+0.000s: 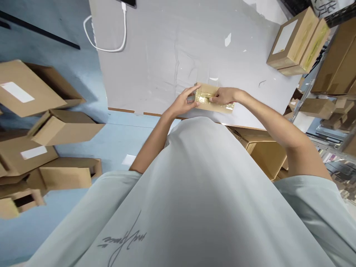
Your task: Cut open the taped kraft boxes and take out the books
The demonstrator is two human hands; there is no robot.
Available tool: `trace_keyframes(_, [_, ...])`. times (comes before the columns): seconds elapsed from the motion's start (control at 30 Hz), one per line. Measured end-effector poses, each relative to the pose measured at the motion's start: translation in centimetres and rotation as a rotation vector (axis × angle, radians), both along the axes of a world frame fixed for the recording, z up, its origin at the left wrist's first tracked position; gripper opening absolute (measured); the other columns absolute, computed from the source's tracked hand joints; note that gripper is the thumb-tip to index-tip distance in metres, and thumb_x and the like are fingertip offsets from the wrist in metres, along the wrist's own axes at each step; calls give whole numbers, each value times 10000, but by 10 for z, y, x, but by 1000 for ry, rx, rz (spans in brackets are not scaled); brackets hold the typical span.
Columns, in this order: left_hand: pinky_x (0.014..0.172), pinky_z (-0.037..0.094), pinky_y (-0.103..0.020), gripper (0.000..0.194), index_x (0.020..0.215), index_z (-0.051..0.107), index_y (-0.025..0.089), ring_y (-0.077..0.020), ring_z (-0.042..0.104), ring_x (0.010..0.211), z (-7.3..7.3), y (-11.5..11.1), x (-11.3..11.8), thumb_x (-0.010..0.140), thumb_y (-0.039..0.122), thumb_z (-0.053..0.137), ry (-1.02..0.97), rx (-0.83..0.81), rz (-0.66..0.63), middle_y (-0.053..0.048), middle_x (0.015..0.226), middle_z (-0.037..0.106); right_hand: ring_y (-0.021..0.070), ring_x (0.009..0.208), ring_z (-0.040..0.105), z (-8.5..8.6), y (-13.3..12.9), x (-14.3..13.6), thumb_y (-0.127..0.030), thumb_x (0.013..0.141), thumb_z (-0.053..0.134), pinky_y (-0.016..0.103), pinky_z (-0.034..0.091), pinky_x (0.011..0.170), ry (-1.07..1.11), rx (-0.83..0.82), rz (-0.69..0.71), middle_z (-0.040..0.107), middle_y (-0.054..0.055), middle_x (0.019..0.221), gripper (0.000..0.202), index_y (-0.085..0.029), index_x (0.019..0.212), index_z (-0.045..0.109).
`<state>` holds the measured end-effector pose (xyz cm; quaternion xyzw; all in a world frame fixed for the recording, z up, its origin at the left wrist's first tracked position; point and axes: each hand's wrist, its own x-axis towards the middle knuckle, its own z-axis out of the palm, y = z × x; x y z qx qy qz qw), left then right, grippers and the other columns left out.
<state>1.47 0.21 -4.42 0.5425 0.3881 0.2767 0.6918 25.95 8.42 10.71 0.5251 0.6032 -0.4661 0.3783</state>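
A small cardboard box [209,89] lies on the grey tabletop [150,70], just right of the frame's centre and near the table's lower edge. Strips of shiny yellowish packing tape [202,99] run along it. The left hand [185,101] grasps the box's left end, fingers at the upper corner and thumb lower down. The right hand [224,95] rests on top with its fingers curled down against the tape; whether they pinch anything, I cannot tell.

White scraps [228,39] dot the tabletop above and to the right of the box. A white cable [125,31] loops over the table's upper left corner, plugged into a dark device [131,3] at the top edge. In the upper right, two taped cartons [292,40] sit side by side, one bearing a white label. Open cardboard cartons [66,128] crowd the left side above a blue floor [119,139]. Another open carton [264,157] stands below the table's edge, right of the pale shirt [205,185] that fills the lower middle.
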Motion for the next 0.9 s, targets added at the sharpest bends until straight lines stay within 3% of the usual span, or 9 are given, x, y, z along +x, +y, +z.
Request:
trace_keyframes(0.2, [1207,616,-639,1056,1722,544,333,-478,556,1589,9,-3,7,849,830,867,46,-16,34,-160,1860,404,185,609,551,17,-14,53,-677,1105,594,334,429,673,-27,-31,-59,627,20,702,524,-205,1149,818])
trace_keyframes(0.3, [1212,612,-645,1050,1714,550,346,-466,586,1564,11,-4,9,845,846,861,77,-15,52,-147,1857,417,188,612,567,20,-21,98,-703,1094,602,341,448,686,-72,-37,-52,657,35,721,567,-190,1176,831])
trace_keyframes(0.43, [1279,552,-654,1066,1691,581,326,-462,560,1602,6,-5,5,822,879,856,143,39,101,-154,1816,486,243,707,664,25,-36,168,-695,1091,610,372,478,748,-286,49,-27,736,103,814,601,-145,1180,836])
trace_keyframes(0.5, [1301,535,-639,1065,1680,593,319,-454,538,1626,5,-5,0,819,896,841,171,62,135,-153,1792,522,248,704,667,29,-47,198,-698,1107,573,378,484,742,-325,87,-100,749,123,841,619,-133,1181,816])
trace_keyframes(0.57, [1293,547,-623,1047,1680,592,317,-442,550,1621,6,-7,-4,838,897,819,200,74,151,-154,1784,531,217,656,627,31,-61,218,-690,1116,558,362,492,701,-227,108,-257,744,107,849,595,-142,1225,764])
trace_keyframes(0.67, [1242,594,-613,993,1694,572,312,-429,596,1576,11,-11,-3,888,846,799,258,83,134,-164,1782,528,184,616,576,29,-87,222,-602,1055,713,325,499,637,-14,142,-455,716,44,844,499,-181,1314,647])
trace_keyframes(0.73, [1202,624,-601,964,1710,547,315,-421,622,1541,13,-11,3,915,804,789,296,83,107,-166,1785,520,196,651,616,26,-102,208,-504,1056,709,321,524,656,151,170,-502,725,30,881,414,-212,1328,598])
trace_keyframes(0.8, [1208,617,-604,968,1723,523,327,-428,596,1562,13,-10,11,916,788,795,345,101,83,-159,1810,479,225,740,690,24,-113,187,-442,1119,572,338,553,743,312,233,-456,764,48,944,294,-232,1322,601])
trace_keyframes(0.9, [1329,481,-660,1099,1746,484,339,-475,375,1718,8,-7,21,838,834,857,424,177,54,-151,1874,361,295,895,759,20,-115,149,-405,1177,424,375,534,851,329,388,-215,826,102,1021,350,-233,1379,652])
